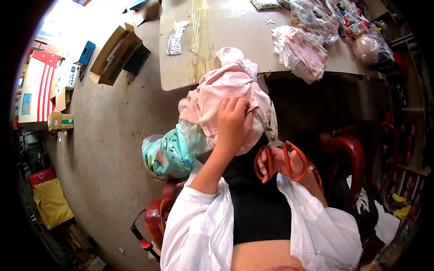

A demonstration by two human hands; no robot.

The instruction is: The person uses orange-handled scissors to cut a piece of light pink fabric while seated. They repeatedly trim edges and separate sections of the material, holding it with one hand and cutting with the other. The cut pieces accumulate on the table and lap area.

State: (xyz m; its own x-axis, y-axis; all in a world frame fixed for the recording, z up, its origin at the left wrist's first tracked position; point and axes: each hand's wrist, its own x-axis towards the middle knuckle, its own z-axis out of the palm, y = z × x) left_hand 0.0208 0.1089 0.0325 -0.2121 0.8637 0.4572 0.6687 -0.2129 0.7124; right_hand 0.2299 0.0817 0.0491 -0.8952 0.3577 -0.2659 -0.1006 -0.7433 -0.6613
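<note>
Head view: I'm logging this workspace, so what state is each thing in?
Orange-handled metal scissors: blades open, held in the right hand.
Pale pink soft fabric: bunched, gripped by the left hand.
Brown rectangular cardboard box: flaps raised, open.
Turquoise patterned soft bundle: bulging.
White narrow fabric strip: spread on the beige flat-topped table.

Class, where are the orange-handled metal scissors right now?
In the head view, the orange-handled metal scissors are right of centre, in the person's right hand, blades pointing up toward the pale pink fabric.
</note>
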